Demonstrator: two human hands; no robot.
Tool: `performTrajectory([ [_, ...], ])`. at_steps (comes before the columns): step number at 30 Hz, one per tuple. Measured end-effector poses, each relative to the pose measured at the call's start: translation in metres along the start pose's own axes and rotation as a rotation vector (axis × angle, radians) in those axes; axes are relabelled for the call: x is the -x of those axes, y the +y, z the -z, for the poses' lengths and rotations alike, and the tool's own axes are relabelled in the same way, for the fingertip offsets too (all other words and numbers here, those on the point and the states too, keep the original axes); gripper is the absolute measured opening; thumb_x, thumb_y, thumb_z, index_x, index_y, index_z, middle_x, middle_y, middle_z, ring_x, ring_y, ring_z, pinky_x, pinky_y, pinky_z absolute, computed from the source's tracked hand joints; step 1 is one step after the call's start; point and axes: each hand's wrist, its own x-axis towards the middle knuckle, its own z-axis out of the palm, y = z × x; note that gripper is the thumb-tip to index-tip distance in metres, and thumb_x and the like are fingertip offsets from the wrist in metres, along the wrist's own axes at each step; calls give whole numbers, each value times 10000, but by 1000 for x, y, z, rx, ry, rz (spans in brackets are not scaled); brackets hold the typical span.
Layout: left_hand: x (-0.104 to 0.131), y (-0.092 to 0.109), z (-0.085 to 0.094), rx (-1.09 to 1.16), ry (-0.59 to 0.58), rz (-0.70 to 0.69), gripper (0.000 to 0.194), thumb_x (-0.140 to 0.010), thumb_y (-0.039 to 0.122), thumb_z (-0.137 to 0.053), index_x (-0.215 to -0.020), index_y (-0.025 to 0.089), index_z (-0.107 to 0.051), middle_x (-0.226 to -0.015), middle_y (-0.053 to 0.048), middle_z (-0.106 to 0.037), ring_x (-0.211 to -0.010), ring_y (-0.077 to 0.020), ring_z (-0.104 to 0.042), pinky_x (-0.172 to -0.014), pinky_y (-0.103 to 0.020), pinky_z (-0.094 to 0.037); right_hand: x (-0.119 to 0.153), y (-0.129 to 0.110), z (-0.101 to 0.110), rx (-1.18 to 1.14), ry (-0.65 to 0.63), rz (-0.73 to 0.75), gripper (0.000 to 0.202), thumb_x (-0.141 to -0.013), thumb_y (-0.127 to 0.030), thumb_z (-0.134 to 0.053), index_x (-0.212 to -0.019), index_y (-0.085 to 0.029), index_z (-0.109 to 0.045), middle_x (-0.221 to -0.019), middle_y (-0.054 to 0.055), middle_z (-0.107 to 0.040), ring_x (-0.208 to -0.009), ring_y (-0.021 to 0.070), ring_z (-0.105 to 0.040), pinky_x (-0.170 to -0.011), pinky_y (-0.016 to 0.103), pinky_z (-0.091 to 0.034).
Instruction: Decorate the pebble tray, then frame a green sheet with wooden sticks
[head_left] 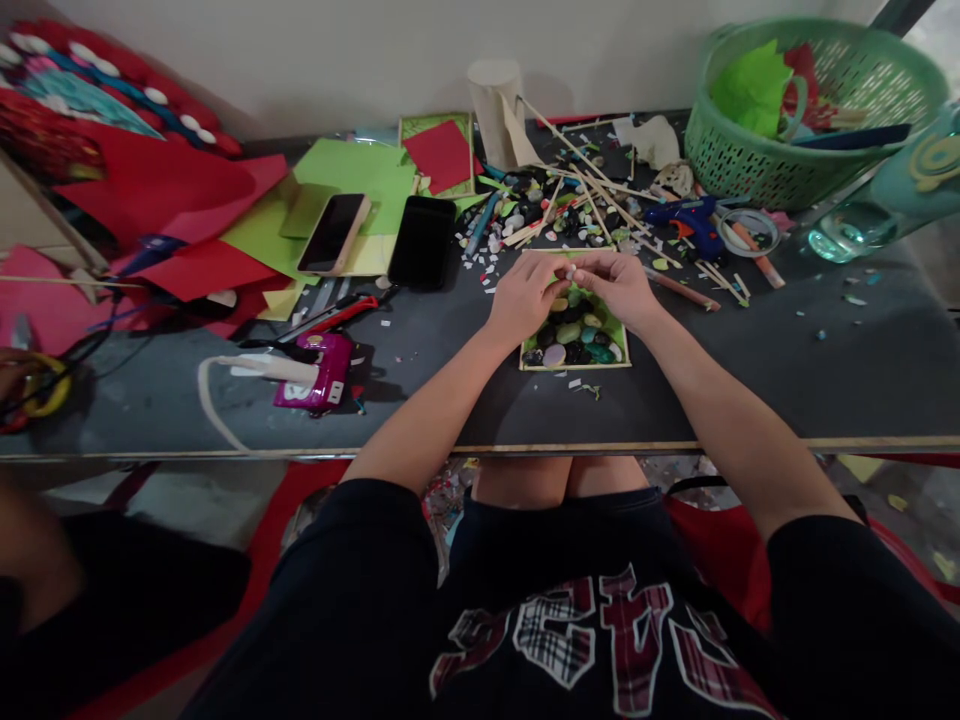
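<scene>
A small square frame [577, 367] with a green base lies on the dark table, with several dark, green and pale pebbles [568, 332] over its lower part. My left hand [525, 295] and my right hand [619, 287] meet above its upper part. Between their closed fingertips is a small whitish piece [571, 272], too small to name. Both hands appear to pinch it, and they hide the upper part of the frame. Behind them, loose pebbles and thin sticks [596, 205] are scattered.
Two phones [335, 235] and coloured paper [352, 170] lie left, near a purple power adapter [315, 373]. A blue glue gun [694, 225], green basket [757, 165] and bottle [862, 225] stand right. Another person's hand [15, 385] is at far left.
</scene>
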Motion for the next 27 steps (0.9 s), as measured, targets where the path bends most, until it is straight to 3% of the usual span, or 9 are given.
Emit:
performTrajectory([
  [9, 2, -6, -7, -7, 10, -17, 409, -1072, 557, -308, -979, 239, -549, -960, -72, -666, -1002, -237, -679, -876, -419, -565, -1, 3, 1, 27, -14, 23, 523, -704, -652, -833, -963, -199, -800, -958, 67, -803, -888, 194, -744, -899, 384, -616],
  [15, 2, -5, -7, -6, 12, -14, 369, -1075, 536, -317, -1113, 238, -532, -1007, -86, -665, -1035, -243, -679, -876, -406, -561, 0, -2, 1, 9, -17, 1, 536, -680, -659, -844, -960, -204, -802, -964, 53, -806, -878, 180, -742, -901, 360, -609],
  [22, 4, -10, -8, 18, -17, -2, 361, -1061, 556, -344, -1101, 246, -525, -1033, -96, -651, -1045, -260, -664, -890, -439, -554, 0, -3, 0, 8, -10, -40, 555, -651, -679, -855, -930, -202, -797, -934, 52, -810, -828, 166, -726, -832, 320, -609],
  [27, 5, -10, -11, 31, -19, -19, 377, -1075, 530, -314, -1017, 236, -542, -983, -86, -642, -1007, -250, -653, -882, -438, -550, -1, 1, 1, -2, -47, -30, 556, -677, -662, -846, -956, -184, -789, -951, 64, -799, -867, 170, -730, -885, 335, -602],
])
